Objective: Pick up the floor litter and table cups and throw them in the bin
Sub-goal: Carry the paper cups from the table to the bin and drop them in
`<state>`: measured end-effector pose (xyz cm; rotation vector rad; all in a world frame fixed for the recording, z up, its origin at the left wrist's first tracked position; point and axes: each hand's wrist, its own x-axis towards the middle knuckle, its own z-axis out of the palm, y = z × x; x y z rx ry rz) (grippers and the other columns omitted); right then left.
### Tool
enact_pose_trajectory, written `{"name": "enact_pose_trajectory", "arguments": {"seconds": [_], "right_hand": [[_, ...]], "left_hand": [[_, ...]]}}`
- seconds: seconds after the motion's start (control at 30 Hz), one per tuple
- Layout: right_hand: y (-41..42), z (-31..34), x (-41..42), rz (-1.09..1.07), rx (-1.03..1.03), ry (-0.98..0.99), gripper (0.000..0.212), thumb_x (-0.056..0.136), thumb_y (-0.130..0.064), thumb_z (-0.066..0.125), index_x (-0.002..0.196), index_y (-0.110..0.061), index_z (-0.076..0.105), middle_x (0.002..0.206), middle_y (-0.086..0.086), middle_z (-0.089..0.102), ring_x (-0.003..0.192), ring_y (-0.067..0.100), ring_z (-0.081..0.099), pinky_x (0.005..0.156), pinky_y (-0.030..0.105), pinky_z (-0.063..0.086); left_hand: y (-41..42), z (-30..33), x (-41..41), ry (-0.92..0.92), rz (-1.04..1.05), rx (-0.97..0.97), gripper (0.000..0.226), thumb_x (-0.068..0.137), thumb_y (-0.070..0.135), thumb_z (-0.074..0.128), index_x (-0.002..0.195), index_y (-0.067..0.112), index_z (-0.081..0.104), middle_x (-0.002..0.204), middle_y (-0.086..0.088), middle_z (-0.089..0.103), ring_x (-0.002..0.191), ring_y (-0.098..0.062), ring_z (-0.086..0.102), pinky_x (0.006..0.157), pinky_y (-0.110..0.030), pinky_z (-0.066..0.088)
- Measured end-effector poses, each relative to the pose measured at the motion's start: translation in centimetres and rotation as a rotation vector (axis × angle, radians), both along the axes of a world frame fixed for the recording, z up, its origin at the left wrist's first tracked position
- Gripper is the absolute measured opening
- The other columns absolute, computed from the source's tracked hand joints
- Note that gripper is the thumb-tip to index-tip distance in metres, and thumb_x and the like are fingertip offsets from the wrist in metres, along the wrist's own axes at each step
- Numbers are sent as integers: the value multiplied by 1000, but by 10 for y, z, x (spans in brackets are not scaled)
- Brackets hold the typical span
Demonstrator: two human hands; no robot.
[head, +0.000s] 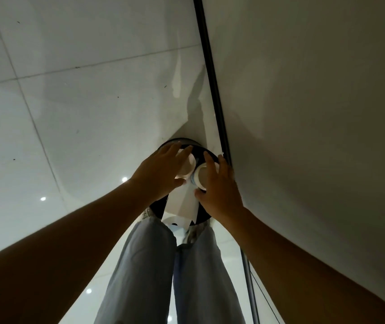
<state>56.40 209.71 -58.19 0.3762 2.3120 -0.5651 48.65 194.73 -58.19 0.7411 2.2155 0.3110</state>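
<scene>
Both hands are held over the round black bin [204,149], which stands on the white tiled floor [70,113] close to the dark strip [212,73] at the foot of the wall [315,101]. The left hand [161,170] is curled around a white paper cup [188,166], with its thumb under the rim and its fingers over the top. The right hand [219,188] grasps a second cup [199,177], white with a pale blue band, with the thumb below and the fingers across the opening. The two cups are side by side, almost touching, directly above the bin. A white sheet of paper [183,205] hangs under the cups and covers part of the bin; which hand holds it I cannot tell. No writing or brand can be read on the cups or paper. Below, legs in light jeans [144,265] stand just beside the bin
</scene>
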Motion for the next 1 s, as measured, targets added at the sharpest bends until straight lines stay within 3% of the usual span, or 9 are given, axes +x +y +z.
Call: {"name": "enact_pose_trajectory", "arguments": {"seconds": [0.17, 0.33, 0.57, 0.73, 1.0], "right_hand": [[-8, 45, -24, 45, 55, 68, 82, 88, -33, 66, 152, -21, 15, 158, 10, 13, 143, 30, 18, 110, 42, 38], [-28, 125, -47, 107, 75, 126, 74, 91, -36, 61, 150, -21, 19, 157, 7, 17, 142, 28, 20, 109, 39, 37], [-88, 264, -52, 310, 39, 206, 66, 95, -38, 52, 150, -23, 19, 159, 2, 16, 145, 26, 18, 115, 39, 31], [-137, 352, -14, 625, 18, 248, 65, 96, -40, 50, 151, -24, 19, 158, 2, 19, 143, 24, 23, 114, 38, 31], [-264, 466, 86, 1184, -86, 346, 63, 96, -42, 49, 149, -23, 21, 153, 1, 27, 134, 24, 33, 104, 35, 39]], "left_hand": [[-16, 42, -12, 66, 80, -41, 66, 90, 34, 61, 146, 16, 31, 150, -7, 35, 139, -25, 32, 113, -32, 27], [-39, 122, -19, 88, 195, -76, 63, 96, 30, 51, 150, 18, 21, 156, -7, 25, 145, -24, 20, 118, -33, 14], [-92, 266, 11, 174, 375, -106, 57, 96, 30, 48, 147, 17, 27, 149, -6, 35, 138, -21, 30, 115, -30, 19], [-138, 362, 81, 193, 635, -183, 56, 96, 28, 48, 146, 17, 27, 147, -6, 37, 137, -23, 32, 115, -32, 24], [-227, 479, 267, 215, 1199, -284, 47, 93, 27, 51, 136, 11, 41, 132, -9, 50, 124, -25, 44, 105, -33, 35]]}}
